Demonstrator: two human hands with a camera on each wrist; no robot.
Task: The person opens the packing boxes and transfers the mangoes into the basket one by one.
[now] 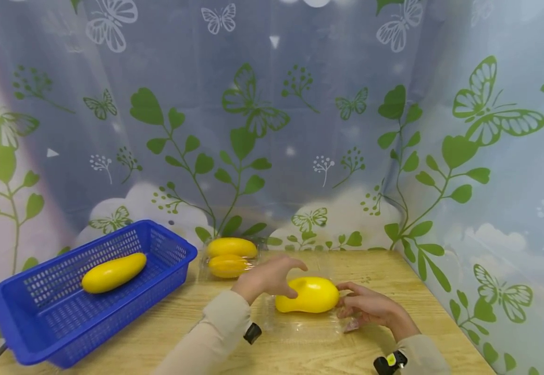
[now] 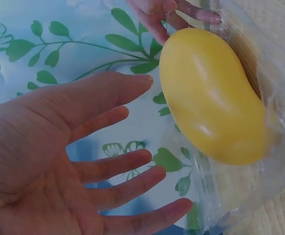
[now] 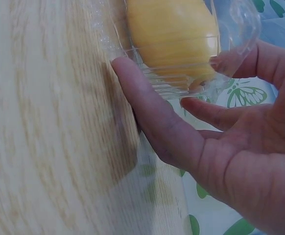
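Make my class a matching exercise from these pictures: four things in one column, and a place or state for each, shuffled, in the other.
Things
1. blue basket
2. left hand
3. right hand
4. two yellow pieces

Places and states
A. fingers at the end of a clear plastic container
B. one behind the other, near the patterned curtain
C. at the left of the head view, with one long yellow piece inside
D. fingers spread, with a gap between them and the curved yellow piece

Pairs: 1-C, 2-D, 3-A, 4-B
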